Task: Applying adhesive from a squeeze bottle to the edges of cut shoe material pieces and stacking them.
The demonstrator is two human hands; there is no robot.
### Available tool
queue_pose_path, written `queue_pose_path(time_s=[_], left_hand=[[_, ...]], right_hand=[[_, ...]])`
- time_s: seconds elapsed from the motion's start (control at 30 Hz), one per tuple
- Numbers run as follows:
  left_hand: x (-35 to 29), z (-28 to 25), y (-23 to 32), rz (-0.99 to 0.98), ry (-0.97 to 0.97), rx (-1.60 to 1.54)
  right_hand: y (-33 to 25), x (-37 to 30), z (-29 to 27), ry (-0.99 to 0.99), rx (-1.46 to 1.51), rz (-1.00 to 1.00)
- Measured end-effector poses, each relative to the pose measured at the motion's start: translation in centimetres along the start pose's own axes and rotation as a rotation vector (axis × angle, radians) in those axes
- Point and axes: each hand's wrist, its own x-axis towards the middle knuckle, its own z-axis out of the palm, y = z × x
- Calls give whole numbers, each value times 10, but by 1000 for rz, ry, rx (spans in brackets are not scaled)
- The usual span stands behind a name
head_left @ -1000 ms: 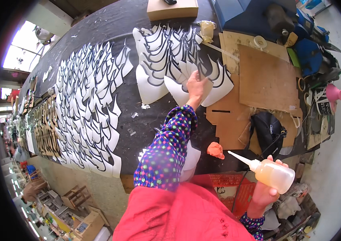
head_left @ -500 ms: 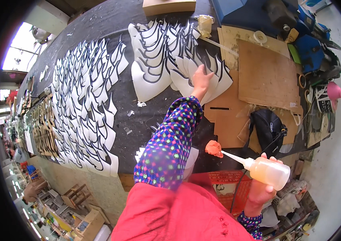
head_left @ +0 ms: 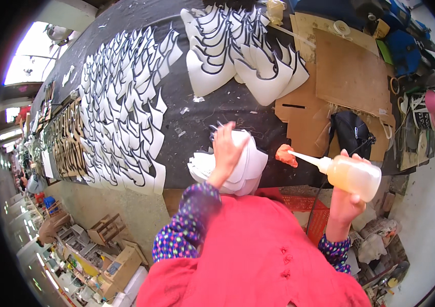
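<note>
White pieces (head_left: 252, 162) lie beneath the left hand (head_left: 227, 152), its grip spread; the right hand (head_left: 345, 204) clasps a bottle (head_left: 355, 176). Picking seems the present step; next calls for separating one.

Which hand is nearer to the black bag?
Right. The right hand, around the bottle, is just below the black bag in the picture; the left hand is farther, to its left.

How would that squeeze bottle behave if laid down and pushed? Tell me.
The squeeze bottle would probably roll, since its body looks round. It is likely light, as the right hand alone holds it and the walls look like translucent plastic. Its long, thin nozzle might snag or bend.
</note>
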Motion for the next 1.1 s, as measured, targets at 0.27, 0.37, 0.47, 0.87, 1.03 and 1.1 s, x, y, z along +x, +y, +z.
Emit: queue_pose_path(time_s=[0.27,0.37,0.47,0.87,1.03,1.1], left_hand=[[-68,-3,-12,-120,49,-25],[-73,-20,-20,-247,-153,-47],[-78,-36,-31,-207,-182,-172],[-93,-1,-13,-195,-63,169],[-95,36,-26,-20,38,149],[-95,43,-37,59,35,-177]], right_hand=[[0,-13,48,-222,58,76],[-1,-19,59,-273,66,86],[1,-23,63,-318,58,90],[13,-35,61,-404,127,80],[16,-37,62,-430,136,98],[14,-38,67,-432,134,102]])
